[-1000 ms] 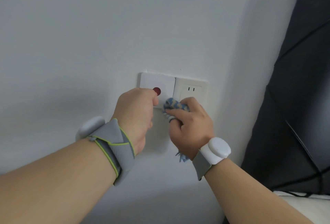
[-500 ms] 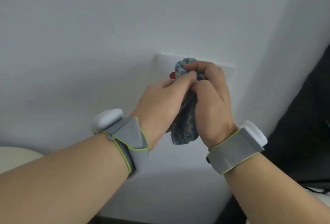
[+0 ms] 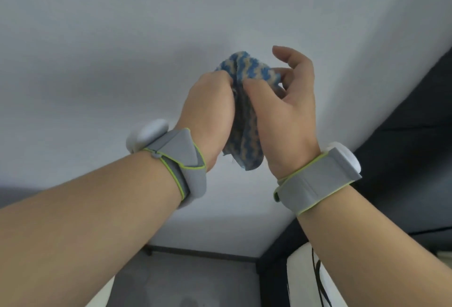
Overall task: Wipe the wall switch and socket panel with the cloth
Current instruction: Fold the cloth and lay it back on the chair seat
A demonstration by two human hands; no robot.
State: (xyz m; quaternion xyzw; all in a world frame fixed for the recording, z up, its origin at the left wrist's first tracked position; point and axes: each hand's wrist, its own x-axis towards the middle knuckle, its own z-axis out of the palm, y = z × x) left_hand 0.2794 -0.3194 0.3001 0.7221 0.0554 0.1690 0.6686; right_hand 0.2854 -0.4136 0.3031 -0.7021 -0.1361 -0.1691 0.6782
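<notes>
Both hands are raised in front of the pale wall [image 3: 122,49], which is bare on every side of them, with open surface to the left and above. The left hand [image 3: 210,108] is closed on the blue and cream cloth [image 3: 247,120], pinching its upper folds, while the cloth's lower end hangs down between the two wrists. The right hand [image 3: 286,110] holds the same cloth with thumb and fingers, its index finger lifted free. The hands are close together, nearly touching around the cloth. A dark padded panel [image 3: 403,135] borders the wall on the right, and the floor [image 3: 195,282] shows below. Half a second ago the switch and socket panel was visible behind the fingers; now it is out of sight.
</notes>
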